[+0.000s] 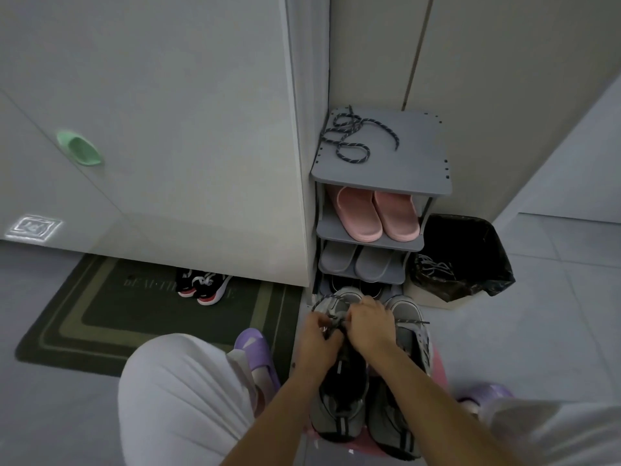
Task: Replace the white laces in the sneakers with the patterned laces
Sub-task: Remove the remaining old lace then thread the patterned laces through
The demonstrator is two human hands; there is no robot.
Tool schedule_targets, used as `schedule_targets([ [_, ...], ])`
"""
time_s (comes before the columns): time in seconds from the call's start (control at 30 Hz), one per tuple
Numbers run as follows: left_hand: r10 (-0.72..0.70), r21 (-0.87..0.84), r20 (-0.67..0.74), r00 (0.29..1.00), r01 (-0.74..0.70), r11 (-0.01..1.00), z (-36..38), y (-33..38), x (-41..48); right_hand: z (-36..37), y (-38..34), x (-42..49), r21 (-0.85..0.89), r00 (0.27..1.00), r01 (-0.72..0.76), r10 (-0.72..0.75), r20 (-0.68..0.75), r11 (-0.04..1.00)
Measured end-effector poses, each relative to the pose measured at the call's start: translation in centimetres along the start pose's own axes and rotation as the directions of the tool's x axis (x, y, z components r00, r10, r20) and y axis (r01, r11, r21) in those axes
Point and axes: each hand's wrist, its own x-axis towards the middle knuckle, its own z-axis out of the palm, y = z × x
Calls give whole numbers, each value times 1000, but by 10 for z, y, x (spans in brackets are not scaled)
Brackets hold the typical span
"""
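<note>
Hidden: the fingertips of both hands are tucked behind the knuckles, so the eyelet being worked cannot be seen.
Left hand [317,331]: fingers curled tight, pinching the patterned lace [331,300] over the tongue of the left sneaker [339,408].
Right hand [369,322]: fingers curled on the same lace, just beside the left hand.
Right sneaker [408,334]: touches the left one; a dark speckled lace end lies across its toe, and its heel is cut by the forearm.
Under the sneakers: something pink [438,364], mostly covered, so I cannot tell what it is.
Second patterned lace [353,137]: loose coil on the top board of the shoe rack [386,176].
Bin [470,250]: black bag inside; pale cords [433,266] lie in it, too dim to identify.
Bottom shelf: dark shoes, blocked by the sneakers' toes.
Writing: the doormat [100,311] carries pale letters, partly covered by black-and-red shoes [203,285] and too faint to read.
Mark: a white square pattern [33,227] low on the cupboard door, unreadable.
</note>
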Motion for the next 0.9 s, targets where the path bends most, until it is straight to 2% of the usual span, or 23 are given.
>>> schedule_targets([
  [0.2, -73, -65, -29, 997, 71, 995, 1, 1, 3, -15, 31, -11, 64, 999, -23, 26, -46, 998],
  [0.43, -74, -63, 14, 997, 75, 995, -2, 1, 7, -33, 102, -39, 252, 975, -165, 196, -107, 954],
  [0.53, -92, -60, 22, 996, 93, 994, -3, 1, 7, -29, 117, -47, 266, 968, -201, 232, -91, 943],
  [0.63, -97, -35, 29, 995, 98, 995, -4, 1, 8, -24, 117, -50, 304, 968, -219, 246, -52, 927],
  [0.73, -92, 9, 40, 995, 92, 996, -4, 1, 8, -22, 102, -42, 328, 968, -197, 236, -85, 924],
  [0.83, -95, 37, 52, 994, 93, 995, -4, 1, 8, -21, 75, -31, 250, 981, -119, 153, -121, 961],
  [0.9, -106, 42, 57, 993, 104, 994, -4, 1, 9, -19, 59, -25, 195, 991, -94, 112, -80, 976],
])
